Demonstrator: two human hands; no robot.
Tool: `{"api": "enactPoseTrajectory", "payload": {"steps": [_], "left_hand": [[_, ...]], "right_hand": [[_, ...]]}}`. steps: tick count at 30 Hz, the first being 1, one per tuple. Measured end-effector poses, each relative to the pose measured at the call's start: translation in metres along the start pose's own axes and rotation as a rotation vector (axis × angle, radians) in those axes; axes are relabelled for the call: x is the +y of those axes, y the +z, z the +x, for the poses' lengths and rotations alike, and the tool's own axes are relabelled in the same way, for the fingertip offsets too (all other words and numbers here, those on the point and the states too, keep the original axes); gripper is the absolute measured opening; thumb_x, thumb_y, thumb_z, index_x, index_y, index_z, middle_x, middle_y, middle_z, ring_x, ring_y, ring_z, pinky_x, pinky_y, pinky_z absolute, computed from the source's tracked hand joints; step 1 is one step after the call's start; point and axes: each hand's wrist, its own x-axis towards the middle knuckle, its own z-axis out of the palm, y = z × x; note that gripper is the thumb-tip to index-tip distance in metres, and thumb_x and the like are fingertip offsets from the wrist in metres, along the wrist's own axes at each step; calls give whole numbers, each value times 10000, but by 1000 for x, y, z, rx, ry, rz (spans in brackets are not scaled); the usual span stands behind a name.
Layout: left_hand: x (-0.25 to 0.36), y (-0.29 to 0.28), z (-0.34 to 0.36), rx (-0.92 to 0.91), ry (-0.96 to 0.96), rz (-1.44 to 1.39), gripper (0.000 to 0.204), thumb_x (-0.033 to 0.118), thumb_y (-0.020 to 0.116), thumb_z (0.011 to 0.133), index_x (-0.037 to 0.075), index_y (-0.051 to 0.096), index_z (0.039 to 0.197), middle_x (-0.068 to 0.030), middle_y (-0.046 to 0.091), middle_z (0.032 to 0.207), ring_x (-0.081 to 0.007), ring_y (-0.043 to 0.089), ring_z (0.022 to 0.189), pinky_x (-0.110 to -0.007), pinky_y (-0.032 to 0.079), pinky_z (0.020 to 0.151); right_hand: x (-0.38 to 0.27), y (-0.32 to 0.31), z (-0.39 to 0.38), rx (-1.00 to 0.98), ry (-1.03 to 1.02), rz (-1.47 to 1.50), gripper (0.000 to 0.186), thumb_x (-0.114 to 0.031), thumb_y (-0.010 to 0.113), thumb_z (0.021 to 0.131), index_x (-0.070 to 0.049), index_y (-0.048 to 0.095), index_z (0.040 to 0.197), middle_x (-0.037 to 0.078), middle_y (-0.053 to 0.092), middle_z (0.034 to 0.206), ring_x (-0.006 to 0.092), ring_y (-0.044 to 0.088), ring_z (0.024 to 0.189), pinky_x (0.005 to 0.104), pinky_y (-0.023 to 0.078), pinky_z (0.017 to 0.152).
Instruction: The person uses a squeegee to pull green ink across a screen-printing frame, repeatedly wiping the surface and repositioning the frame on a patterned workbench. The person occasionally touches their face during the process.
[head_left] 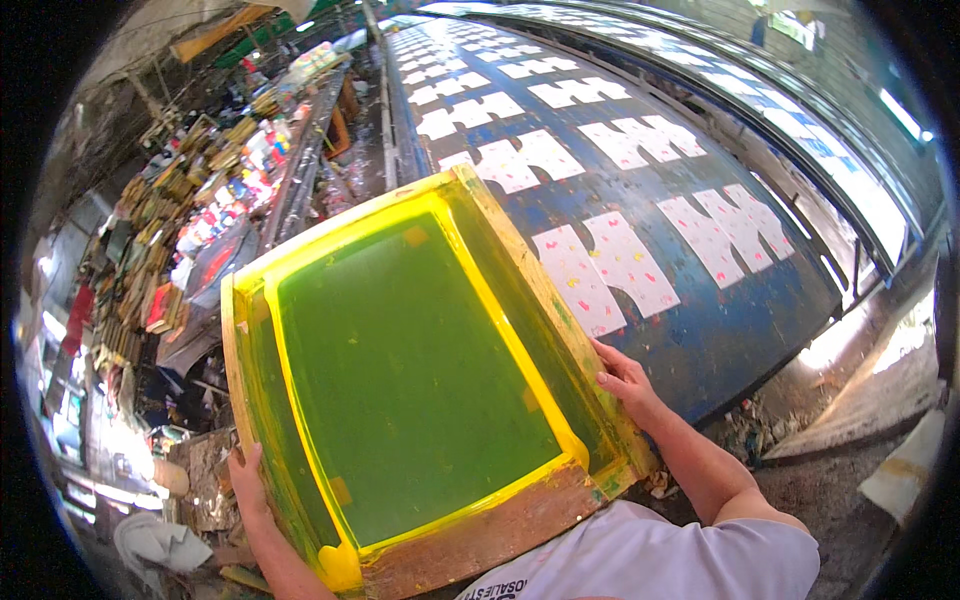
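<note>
The fingers [612, 356] of the right hand [634, 388] hold the right rail [530, 262] of a wood-framed screen [400, 350]; the left hand [250, 487] grips its left rail [236, 345], fingertips partly hidden. The screen tilts across the centre of the frame, lower end against the pale shirt [640, 560]. Gripping opposite rails likely balances it and keeps skin off the glossy yellow paint [341, 568] around the green mesh [425, 410]. It hides part of the desk [690, 345], where spotted white pieces [612, 262] lie in rows toward the top. Stacked blocks [150, 205] and bottles [278, 150] crowd the upper left.
</note>
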Motion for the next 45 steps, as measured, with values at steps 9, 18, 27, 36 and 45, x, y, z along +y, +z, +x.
{"api": "enactPoseTrajectory", "payload": {"steps": [9, 18, 27, 36, 45], "left_hand": [[6, -48, -48, -250, -87, -129, 359, 260, 715, 1117, -31, 734, 1326, -79, 764, 1184, -195, 716, 1035, -388, 558, 919], [-5, 34, -56, -250, -130, -233, 321, 269, 725, 1108, -8, 767, 1267, -31, 760, 1117, -157, 692, 988, -347, 535, 905], [51, 141, -116, 56, -99, -182, 362, 260, 751, 1095, -29, 754, 1314, -62, 772, 1180, -149, 705, 1046, -350, 543, 937], [154, 255, -261, -303, -114, -83, 742, 295, 782, 1070, -49, 481, 1655, -199, 655, 1513, -272, 684, 1272, -421, 532, 1079], [217, 310, -290, -407, -90, 50, 823, 396, 709, 1106, -13, 370, 1734, -204, 586, 1598, -314, 636, 1397, -415, 497, 1168]], "right_hand": [[-3, -6, 35, -131, 37, -27, 892, -299, 747, 1067, -9, 315, 1793, 147, 555, 1646, 239, 556, 1461, 396, 377, 1266], [-42, -50, 38, -81, -26, -191, 1156, -313, 743, 1065, -60, -83, 1834, 187, 658, 1516, 253, 631, 1329, 408, 449, 1161], [-58, -164, 37, -16, -114, -170, 1027, -418, 741, 1042, 20, 216, 1807, 179, 607, 1604, 270, 582, 1453, 430, 399, 1248], [-105, -369, 15, -13, -33, -170, 1090, -508, 745, 1027, -21, 189, 1827, 201, 546, 1677, 279, 538, 1508, 452, 344, 1294], [-111, -449, -33, 156, -35, -39, 1184, -524, 753, 1018, -126, 19, 1859, 217, 617, 1542, 277, 602, 1394, 419, 419, 1215]]}}
